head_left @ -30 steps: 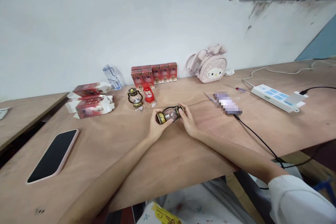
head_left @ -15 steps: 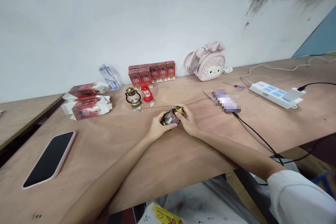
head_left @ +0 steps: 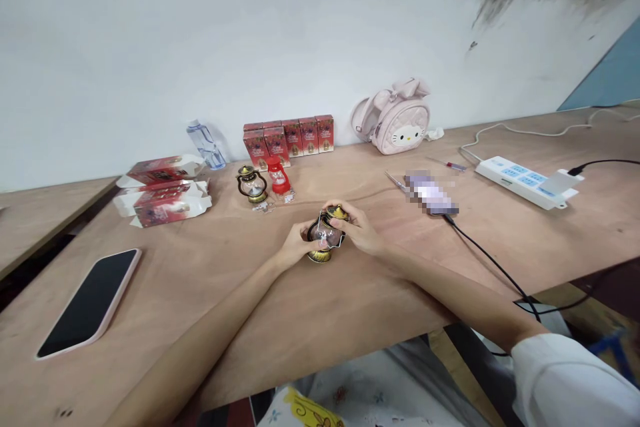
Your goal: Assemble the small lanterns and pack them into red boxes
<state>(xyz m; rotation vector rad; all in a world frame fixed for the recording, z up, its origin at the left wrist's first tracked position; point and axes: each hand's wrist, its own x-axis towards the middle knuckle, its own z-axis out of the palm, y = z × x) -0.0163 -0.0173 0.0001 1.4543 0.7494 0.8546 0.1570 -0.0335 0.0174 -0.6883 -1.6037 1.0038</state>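
Note:
A small gold and black toy lantern [head_left: 326,235] with a clear globe stands nearly upright on the wooden table [head_left: 320,307] between both my hands. My left hand [head_left: 296,248] grips its left side near the base. My right hand [head_left: 358,227] has fingers closed over its gold top. A thin wire handle hangs in front of the globe. Behind it stand another gold lantern [head_left: 251,184] and a red lantern [head_left: 278,177].
Red boxes [head_left: 289,136] line the wall, with a water bottle [head_left: 205,145] and flattened red cartons [head_left: 161,191] to the left. A phone [head_left: 89,303] lies at the near left. A pink bag [head_left: 396,124], a power strip [head_left: 526,181], a blurred device and black cables lie right.
The lantern lay on its side between my hands; both hands have turned it until it stands nearly upright on the table.

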